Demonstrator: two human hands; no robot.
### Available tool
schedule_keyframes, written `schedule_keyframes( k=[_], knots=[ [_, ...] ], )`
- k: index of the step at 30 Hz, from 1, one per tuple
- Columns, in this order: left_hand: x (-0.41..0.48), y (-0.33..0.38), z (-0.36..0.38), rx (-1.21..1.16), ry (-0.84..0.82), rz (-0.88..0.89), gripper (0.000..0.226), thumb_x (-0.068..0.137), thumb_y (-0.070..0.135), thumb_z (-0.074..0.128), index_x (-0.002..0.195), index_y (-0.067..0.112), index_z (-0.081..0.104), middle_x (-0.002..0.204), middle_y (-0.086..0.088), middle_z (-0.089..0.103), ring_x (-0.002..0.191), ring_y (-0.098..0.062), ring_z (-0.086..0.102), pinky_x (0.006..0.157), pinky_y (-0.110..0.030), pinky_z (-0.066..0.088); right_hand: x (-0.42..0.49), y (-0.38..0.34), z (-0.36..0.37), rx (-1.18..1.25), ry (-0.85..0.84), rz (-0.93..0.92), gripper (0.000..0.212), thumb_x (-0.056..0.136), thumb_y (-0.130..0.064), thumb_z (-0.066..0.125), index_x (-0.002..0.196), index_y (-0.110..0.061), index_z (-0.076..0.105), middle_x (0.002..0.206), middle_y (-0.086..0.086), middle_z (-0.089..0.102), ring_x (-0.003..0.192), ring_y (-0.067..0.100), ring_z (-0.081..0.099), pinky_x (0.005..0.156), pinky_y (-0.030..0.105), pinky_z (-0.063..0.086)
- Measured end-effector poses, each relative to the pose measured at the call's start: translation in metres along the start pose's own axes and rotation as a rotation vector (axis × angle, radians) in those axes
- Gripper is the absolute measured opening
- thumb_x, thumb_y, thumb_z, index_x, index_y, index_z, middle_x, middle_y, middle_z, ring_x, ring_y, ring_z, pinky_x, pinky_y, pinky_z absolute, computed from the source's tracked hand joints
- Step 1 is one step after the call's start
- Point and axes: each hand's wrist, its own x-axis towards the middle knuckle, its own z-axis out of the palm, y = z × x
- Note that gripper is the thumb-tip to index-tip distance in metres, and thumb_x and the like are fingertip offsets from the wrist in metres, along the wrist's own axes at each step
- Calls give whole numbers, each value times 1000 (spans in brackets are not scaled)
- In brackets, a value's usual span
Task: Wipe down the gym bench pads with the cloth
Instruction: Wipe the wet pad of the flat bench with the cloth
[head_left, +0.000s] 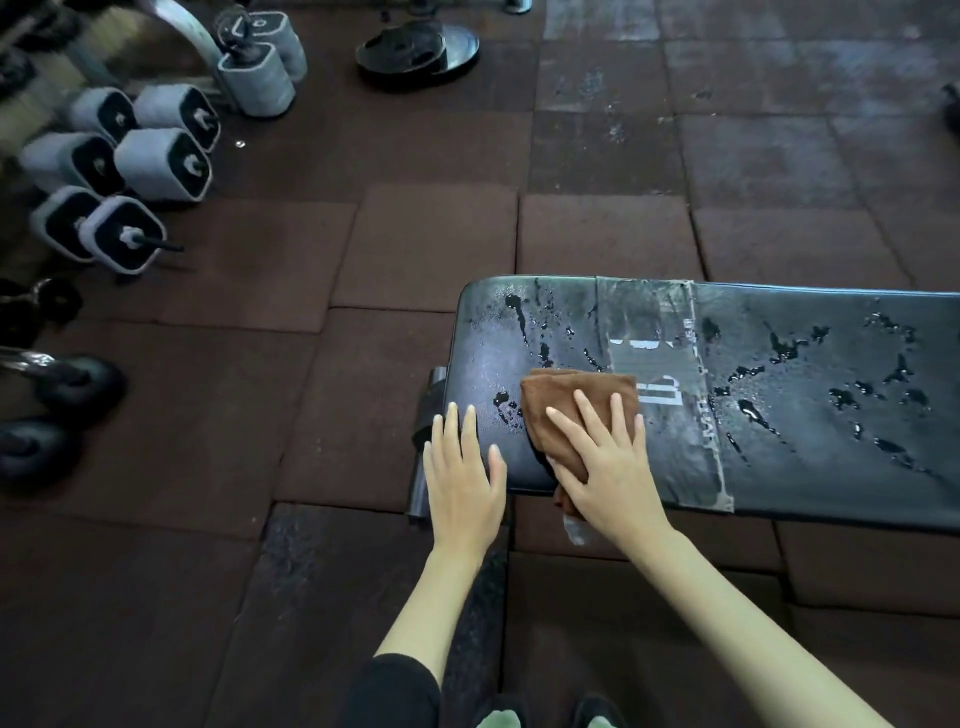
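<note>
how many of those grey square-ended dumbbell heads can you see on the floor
8: two by the metal frame; four in the middle; two nearest. More may be hidden.

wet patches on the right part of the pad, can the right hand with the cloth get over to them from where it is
Probably yes. The right hand presses the cloth flat near the pad's left end, and nothing lies on the pad between it and the wet patches further right. The farthest ones may need a lean or step.

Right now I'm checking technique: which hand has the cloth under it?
The right hand. It presses flat on the brown cloth on the bench pad; the left hand rests bare on the pad's end, beside the cloth.
</note>
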Motion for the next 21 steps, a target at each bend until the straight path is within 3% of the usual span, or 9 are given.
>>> schedule_keyframes(
  k=[6, 11, 16, 21],
  knots=[
    [6, -5, 12, -116, 53, -21, 61, 95, 36, 28, 146, 4, 26, 153, -10, 26, 143, -24, 16, 116, -36, 18, 84, 22, 2, 30, 4, 61, 53, 90, -33, 56, 141, -31, 41, 153, 1, 33, 142, 39, 20, 113, 55, 14],
    [4, -9, 11, -271, 40, -55, 63, 94, 40, 22, 150, 10, 15, 157, -4, 13, 144, -11, 6, 117, -26, 9, 106, 8, 7, -4, -7, 145, 53, 92, -36, 52, 143, -33, 36, 155, -1, 27, 144, 36, 13, 115, 51, 8],
    [2, -16, 11, -441, 75, -103, 60, 96, 36, 21, 148, 5, 17, 155, -4, 14, 143, -5, 9, 113, -12, 6, 39, -25, 20, -25, -134, -275, 59, 81, -40, 43, 139, -31, 43, 150, 1, 38, 139, 40, 28, 110, 53, 22],
    [4, -14, 10, -492, 72, -124, 61, 96, 36, 21, 149, 5, 17, 155, -1, 15, 141, 1, 9, 110, -8, 7, 65, -2, 12, 16, -246, -407, 61, 79, -41, 43, 140, -36, 40, 151, -6, 34, 143, 29, 21, 113, 48, 15]
  ],
)
